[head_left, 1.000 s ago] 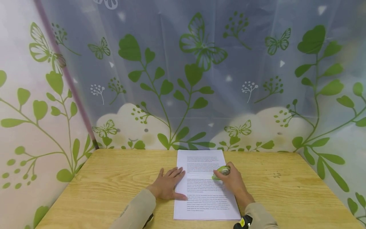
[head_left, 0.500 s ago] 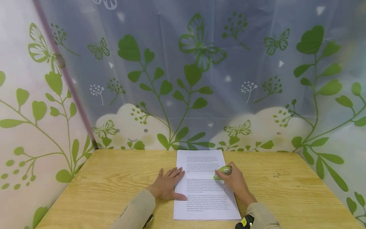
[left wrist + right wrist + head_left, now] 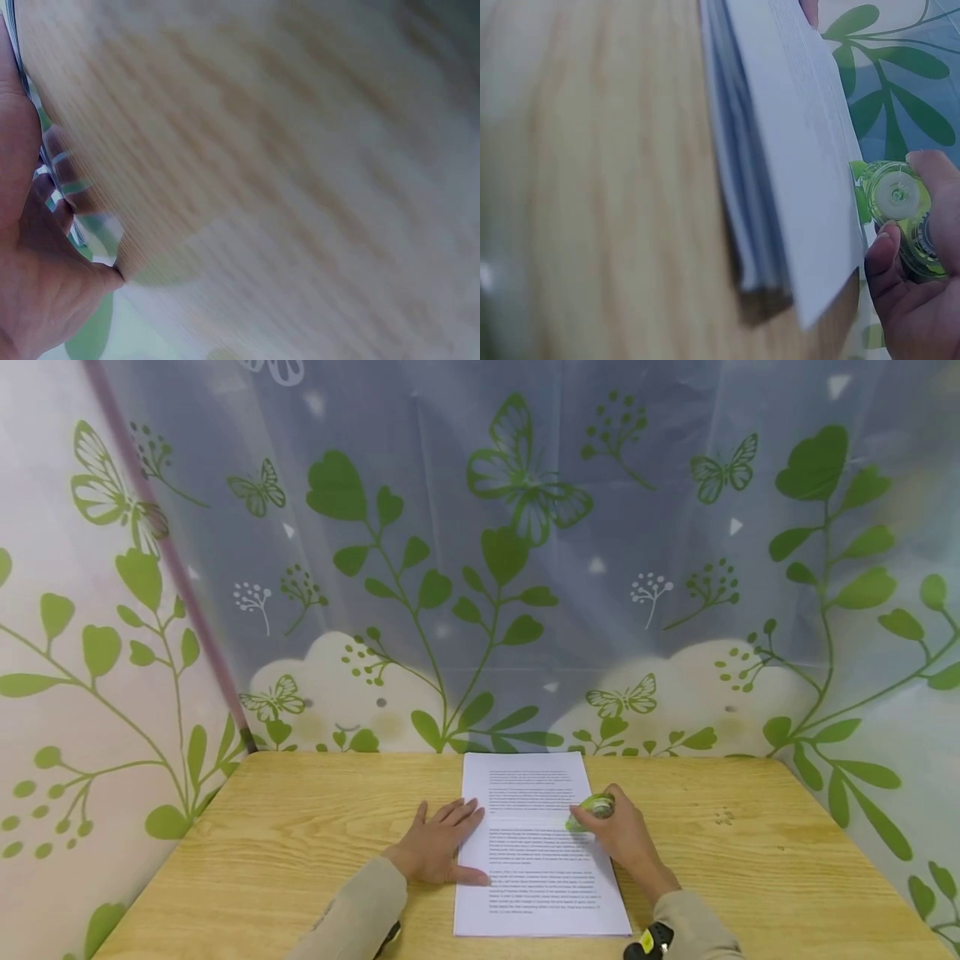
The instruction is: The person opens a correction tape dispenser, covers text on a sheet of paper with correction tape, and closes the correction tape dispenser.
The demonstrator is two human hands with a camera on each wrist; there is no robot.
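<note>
A stack of printed paper (image 3: 540, 922) lies upright before me, with lines of text and a white band between two blocks of text. My left hand (image 3: 438, 845) rests on its left edge, fingers spread and thumb on the sheet. My right hand (image 3: 628, 833) pinches a green see-through correction tape dispenser (image 3: 590, 812) between thumb and fingers, near the right edge of the page. In the right wrist view the dispenser (image 3: 897, 193) shows a white reel inside, and its green tip is at the paper; whether it touches I cannot tell.
The wooden table (image 3: 315, 810) extends on both sides of the stack. Behind it hangs a curtain (image 3: 427, 610) printed with leaves and butterflies. A small dark mark (image 3: 723, 816) lies on the table at the right.
My right hand has moved slightly to the right with the correction tape dispenser, along the white band. The left hand and the paper stay in place.
</note>
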